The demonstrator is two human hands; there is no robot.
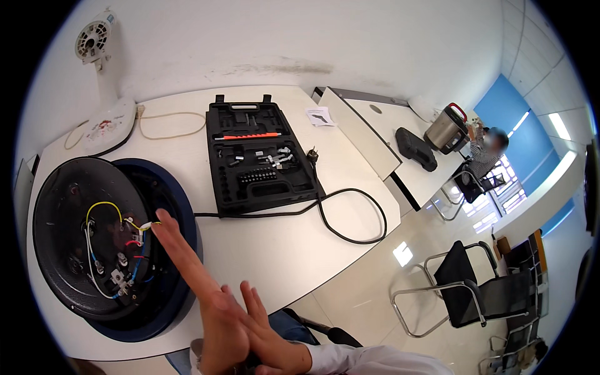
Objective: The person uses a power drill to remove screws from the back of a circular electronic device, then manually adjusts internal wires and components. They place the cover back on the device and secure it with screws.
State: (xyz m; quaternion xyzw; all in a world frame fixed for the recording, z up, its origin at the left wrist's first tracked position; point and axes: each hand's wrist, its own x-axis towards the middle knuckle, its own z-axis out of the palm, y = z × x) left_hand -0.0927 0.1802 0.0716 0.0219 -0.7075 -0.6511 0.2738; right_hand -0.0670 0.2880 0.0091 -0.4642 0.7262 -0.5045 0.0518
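Observation:
A round dark-blue appliance [164, 300] lies upturned at the table's left. Its black base plate [59, 206] is off-set, baring yellow, blue and red wires [103, 209]. My left hand [209, 312] stretches its index finger up to the white connector at the wires' right end and holds nothing. My right hand [272, 340], in a white sleeve, rests against the left hand's side with its fingers spread and empty.
An open black tool case [259, 159] holds an orange-handled driver and several bits. A black power cord [350, 215] loops to the table's right edge. A white fan [97, 47] stands far left. On a second table are a steel kettle [445, 130] and a black case; a seated person and chairs [475, 281] are beyond.

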